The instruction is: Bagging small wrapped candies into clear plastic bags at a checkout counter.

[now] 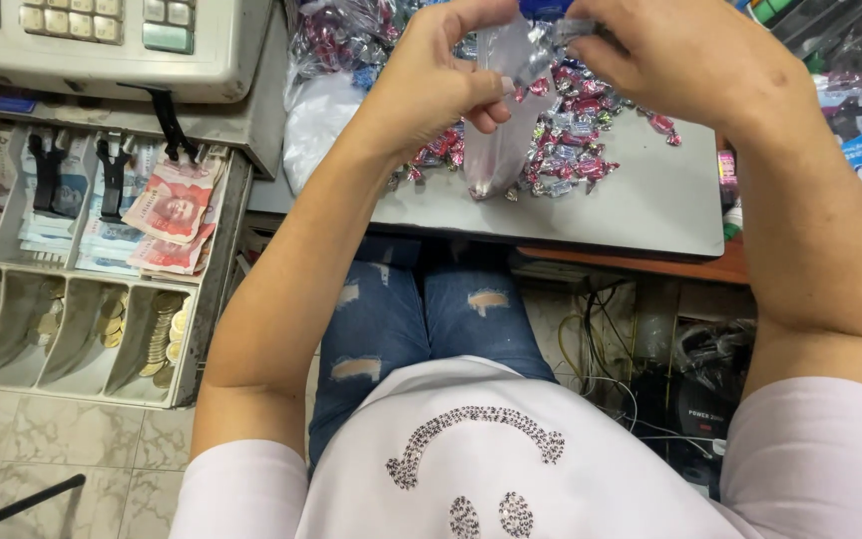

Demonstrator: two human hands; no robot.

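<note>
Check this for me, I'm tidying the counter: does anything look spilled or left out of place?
Wrapped candies lie scattered loose on the grey surface rather than in the clear bag held by both hands. The cash drawer at the left stands open, banknotes and coins exposed.

A white short-sleeved shirt [471,449] fills the lower frame, with a rhinestone smiley on its front. Above it, at centre, are ripped blue jeans [421,319].

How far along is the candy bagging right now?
Done: the small clear bag looks to hold a few pieces at its bottom. In hand: left hand and right hand hold its mouth. Left: most wrapped candies lie loose on the grey tray.
</note>
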